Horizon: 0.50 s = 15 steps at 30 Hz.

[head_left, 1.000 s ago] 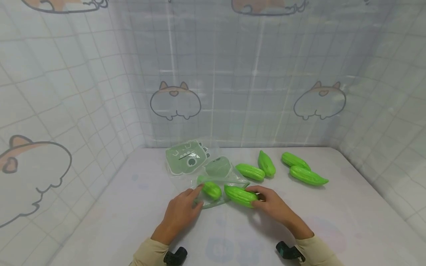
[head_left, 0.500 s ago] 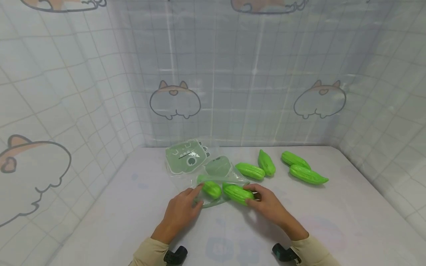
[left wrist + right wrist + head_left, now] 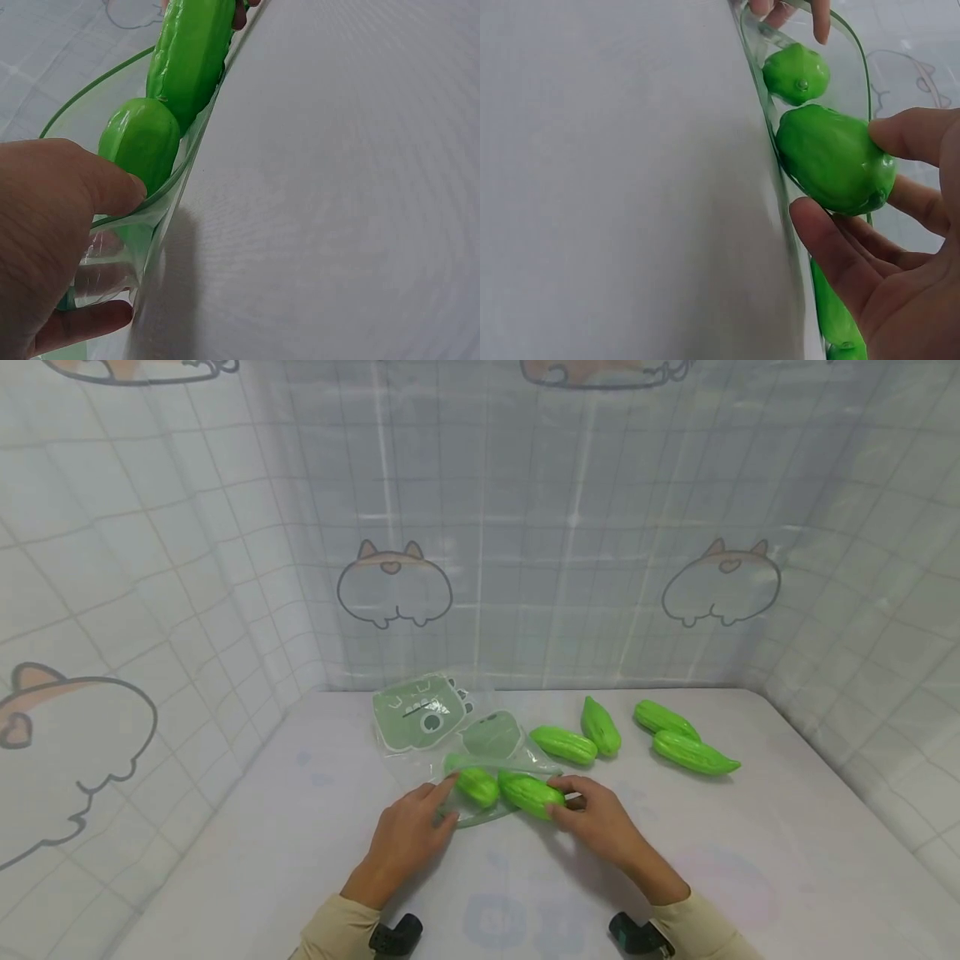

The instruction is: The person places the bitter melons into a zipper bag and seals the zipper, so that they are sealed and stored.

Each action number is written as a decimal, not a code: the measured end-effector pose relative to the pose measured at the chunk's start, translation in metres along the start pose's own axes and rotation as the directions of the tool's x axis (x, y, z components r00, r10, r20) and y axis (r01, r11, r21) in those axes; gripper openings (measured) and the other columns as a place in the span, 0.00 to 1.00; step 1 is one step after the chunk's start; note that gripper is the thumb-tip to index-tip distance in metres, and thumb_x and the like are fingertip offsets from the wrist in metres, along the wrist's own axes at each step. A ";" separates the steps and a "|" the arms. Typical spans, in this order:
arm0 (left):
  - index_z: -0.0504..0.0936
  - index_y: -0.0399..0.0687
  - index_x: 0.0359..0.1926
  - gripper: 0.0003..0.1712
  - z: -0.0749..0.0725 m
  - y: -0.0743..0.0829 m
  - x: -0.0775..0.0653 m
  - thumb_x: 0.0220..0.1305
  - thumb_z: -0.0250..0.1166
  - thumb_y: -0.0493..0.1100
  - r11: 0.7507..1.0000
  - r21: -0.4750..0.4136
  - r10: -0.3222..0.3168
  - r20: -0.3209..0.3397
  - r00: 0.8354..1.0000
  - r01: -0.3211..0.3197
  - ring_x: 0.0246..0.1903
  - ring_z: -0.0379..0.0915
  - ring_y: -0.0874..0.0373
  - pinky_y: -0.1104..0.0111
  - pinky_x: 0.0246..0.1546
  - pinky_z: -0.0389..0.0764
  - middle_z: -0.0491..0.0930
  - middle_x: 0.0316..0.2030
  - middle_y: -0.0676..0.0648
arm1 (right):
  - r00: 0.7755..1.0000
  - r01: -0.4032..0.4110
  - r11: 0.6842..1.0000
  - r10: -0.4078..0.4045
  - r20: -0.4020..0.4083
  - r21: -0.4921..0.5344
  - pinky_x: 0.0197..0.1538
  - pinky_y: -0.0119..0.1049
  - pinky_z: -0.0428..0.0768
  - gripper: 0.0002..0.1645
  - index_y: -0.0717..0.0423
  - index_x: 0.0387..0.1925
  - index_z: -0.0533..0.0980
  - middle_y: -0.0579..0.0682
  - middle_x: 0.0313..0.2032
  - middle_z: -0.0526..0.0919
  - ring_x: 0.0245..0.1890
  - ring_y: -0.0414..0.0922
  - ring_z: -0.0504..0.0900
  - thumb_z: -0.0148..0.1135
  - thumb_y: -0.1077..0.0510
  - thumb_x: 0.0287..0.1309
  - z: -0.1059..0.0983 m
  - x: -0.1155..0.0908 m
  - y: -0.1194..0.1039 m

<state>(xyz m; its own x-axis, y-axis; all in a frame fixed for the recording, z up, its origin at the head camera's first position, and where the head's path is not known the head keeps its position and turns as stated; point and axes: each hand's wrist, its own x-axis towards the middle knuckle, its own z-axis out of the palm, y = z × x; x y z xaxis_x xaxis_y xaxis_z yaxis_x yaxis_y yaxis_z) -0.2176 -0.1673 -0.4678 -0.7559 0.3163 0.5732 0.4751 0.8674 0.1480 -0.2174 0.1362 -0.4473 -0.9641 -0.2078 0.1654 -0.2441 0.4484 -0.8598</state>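
Note:
A clear plastic bag (image 3: 491,737) with a green print and a green-edged mouth lies mid-table. My left hand (image 3: 405,835) pinches the mouth's left side; in the left wrist view the thumb hooks over the rim and fingers show through the plastic. One bright green, ridged bitter melon (image 3: 477,787) is partly inside, close to that thumb. My right hand (image 3: 600,827) grips a second bitter melon (image 3: 832,159) by its right end, thumb and fingers around it. The far end of this melon is within the mouth, right beside the first one.
Another printed bag (image 3: 420,714) lies flat behind on the left. Behind on the right are several more bitter melons, including a near one (image 3: 564,745), an upright-lying one (image 3: 601,727) and a far-right pair (image 3: 693,753). A tiled-pattern curtain (image 3: 540,527) encloses the table.
My right hand has moved left with its bitter melon, bringing it further into the bag's mouth, close to the other melon. The left hand and bag have stayed put.

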 end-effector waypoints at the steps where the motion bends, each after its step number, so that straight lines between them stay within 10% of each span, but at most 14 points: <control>1: 0.79 0.52 0.63 0.32 0.000 0.000 0.000 0.55 0.75 0.46 1.000 0.000 0.001 -0.002 1.000 -0.001 0.25 0.73 0.59 0.62 0.23 0.76 0.83 0.35 0.50 | 1.000 -0.003 1.000 0.003 -0.004 0.001 0.48 0.47 0.81 0.25 0.55 0.56 0.80 0.51 0.53 0.82 0.48 0.52 0.83 0.72 0.53 0.59 0.000 0.000 0.000; 15: 0.79 0.51 0.63 0.33 0.000 0.001 0.001 0.55 0.75 0.46 1.000 -0.003 -0.005 0.006 1.000 0.005 0.25 0.74 0.58 0.61 0.23 0.76 0.84 0.36 0.48 | 0.999 -0.004 1.000 0.004 -0.035 0.000 0.42 0.42 0.80 0.23 0.52 0.53 0.78 0.53 0.50 0.83 0.40 0.45 0.85 0.73 0.54 0.57 0.004 0.002 0.000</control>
<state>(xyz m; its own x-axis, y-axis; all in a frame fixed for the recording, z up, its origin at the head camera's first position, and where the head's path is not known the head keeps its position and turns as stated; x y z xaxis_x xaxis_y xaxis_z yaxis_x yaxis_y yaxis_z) -0.2175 -0.1662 -0.4671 -0.7607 0.3143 0.5680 0.4728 0.8678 0.1530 -0.2183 0.1320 -0.4489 -0.9682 -0.1754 0.1783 -0.2399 0.4496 -0.8604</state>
